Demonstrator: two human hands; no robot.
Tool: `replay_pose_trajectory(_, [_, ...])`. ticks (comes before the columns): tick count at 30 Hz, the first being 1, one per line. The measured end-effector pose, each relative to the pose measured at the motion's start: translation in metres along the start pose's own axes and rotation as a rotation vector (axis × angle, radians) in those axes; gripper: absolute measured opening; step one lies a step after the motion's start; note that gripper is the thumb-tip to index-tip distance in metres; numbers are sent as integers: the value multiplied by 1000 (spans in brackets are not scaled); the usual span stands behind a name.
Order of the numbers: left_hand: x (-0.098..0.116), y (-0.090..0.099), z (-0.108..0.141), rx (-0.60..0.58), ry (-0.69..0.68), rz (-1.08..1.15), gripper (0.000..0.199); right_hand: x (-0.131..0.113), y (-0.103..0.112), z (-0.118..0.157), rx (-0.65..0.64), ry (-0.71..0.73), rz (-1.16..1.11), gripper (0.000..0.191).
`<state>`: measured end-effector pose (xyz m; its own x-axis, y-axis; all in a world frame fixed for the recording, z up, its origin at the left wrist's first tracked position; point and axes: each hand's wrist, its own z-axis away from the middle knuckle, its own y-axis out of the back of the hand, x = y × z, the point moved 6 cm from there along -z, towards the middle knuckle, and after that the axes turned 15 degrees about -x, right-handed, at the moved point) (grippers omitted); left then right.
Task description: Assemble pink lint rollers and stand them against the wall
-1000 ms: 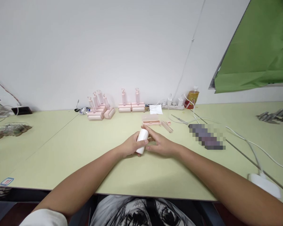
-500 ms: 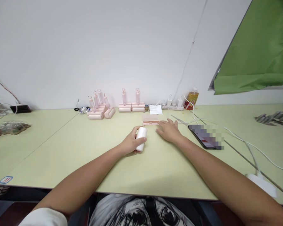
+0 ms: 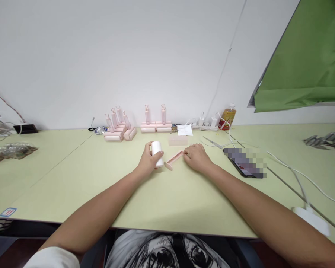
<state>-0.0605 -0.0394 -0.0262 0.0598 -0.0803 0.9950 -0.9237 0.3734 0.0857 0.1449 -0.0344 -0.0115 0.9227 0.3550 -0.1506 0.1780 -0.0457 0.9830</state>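
Note:
My left hand [image 3: 148, 159] is closed round a white lint roller refill [image 3: 157, 153], which stands nearly upright above the table. In my right hand [image 3: 197, 158] is one end of a pink lint roller frame [image 3: 174, 159]; its other end, with a flat end piece, points toward the refill without visibly touching it. My right fingertips are partly hidden by the hand. A clear pinkish cover [image 3: 178, 140] lies on the table just beyond the frame.
Finished-looking pink lint rollers [image 3: 113, 137] stand by the wall. A white paper [image 3: 185, 130], a power strip [image 3: 206, 128] and a drink bottle [image 3: 227, 116] are at the back. Tweezers [image 3: 212, 142], a phone [image 3: 241, 162] and white cables lie to the right.
My right hand has closed on the pink frame and drawn it away from the cover, toward me. My left hand has moved left and slightly away with the refill.

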Motion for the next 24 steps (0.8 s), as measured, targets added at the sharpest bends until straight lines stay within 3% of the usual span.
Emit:
replay_pose_trajectory(13, [-5,-11,0,-56,48,47,61,-17,-2,8,50,126,-153,23])
replay_pose_trajectory(18, [-8,-15,0,-122,83,44,59,-21,-6,10,-29,82,-169,24])
replay_pose_trajectory(24, [-7,-15,0,-115,60,41,58,-27,-12,15,-160,159,-351,29])
